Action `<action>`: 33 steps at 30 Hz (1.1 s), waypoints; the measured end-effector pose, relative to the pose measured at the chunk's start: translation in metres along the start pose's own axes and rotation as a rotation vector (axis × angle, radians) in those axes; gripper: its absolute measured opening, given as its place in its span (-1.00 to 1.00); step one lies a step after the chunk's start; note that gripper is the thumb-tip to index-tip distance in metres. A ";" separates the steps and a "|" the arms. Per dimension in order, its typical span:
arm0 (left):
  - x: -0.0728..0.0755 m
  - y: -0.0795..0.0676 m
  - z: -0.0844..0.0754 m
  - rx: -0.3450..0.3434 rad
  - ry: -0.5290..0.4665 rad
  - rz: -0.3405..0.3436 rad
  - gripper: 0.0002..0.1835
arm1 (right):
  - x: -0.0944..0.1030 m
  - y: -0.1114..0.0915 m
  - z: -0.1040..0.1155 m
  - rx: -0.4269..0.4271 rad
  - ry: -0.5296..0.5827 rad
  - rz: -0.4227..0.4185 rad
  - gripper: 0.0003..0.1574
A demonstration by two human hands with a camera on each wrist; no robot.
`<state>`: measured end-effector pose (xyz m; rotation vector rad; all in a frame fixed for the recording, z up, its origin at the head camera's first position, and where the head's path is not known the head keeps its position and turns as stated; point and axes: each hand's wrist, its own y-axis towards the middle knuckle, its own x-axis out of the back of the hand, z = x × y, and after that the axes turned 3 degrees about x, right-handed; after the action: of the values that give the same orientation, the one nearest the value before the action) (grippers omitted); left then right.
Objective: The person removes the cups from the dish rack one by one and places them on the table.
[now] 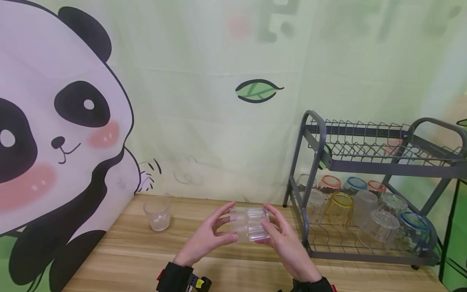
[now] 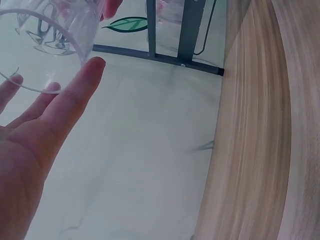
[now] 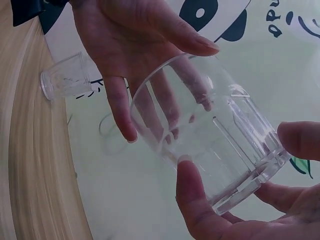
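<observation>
A clear drinking glass (image 1: 249,224) with a faceted lower part is held on its side above the table, in the middle of the head view. My left hand (image 1: 206,235) holds it at the rim end, thumb on the near side and fingers behind. At the thick base end, my right hand (image 1: 284,243) grips it between thumb and fingers. The right wrist view shows the glass (image 3: 220,135) tilted, the left hand's fingers (image 3: 162,97) visible through its wall. In the left wrist view only part of the glass (image 2: 75,25) shows.
Another clear glass (image 1: 158,215) stands on the wooden table (image 1: 138,259) to the left. At the right is a dark two-tier dish rack (image 1: 383,167). Several glasses stand on its lower shelf, among them a yellow one (image 1: 339,209) and a blue-rimmed one (image 1: 414,231). A panda-printed cloth (image 1: 204,121) hangs behind.
</observation>
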<state>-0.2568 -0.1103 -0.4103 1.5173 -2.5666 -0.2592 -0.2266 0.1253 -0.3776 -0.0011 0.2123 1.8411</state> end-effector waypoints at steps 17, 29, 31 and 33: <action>0.005 0.003 0.005 -0.010 -0.014 0.010 -0.21 | 0.004 -0.001 0.000 0.019 -0.097 0.032 -0.23; 0.022 -0.001 0.009 0.005 0.127 0.002 -0.23 | 0.034 -0.017 0.010 0.124 -0.629 0.053 0.02; 0.028 -0.002 0.009 0.019 0.169 -0.002 -0.23 | 0.040 -0.021 0.012 0.121 -0.708 0.058 0.03; 0.033 -0.003 0.010 0.030 0.208 -0.009 -0.23 | 0.047 -0.024 0.015 0.121 -0.767 0.067 0.02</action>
<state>-0.2722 -0.1401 -0.4196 1.4803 -2.4127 -0.0598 -0.2153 0.1782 -0.3716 0.7880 -0.2184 1.7630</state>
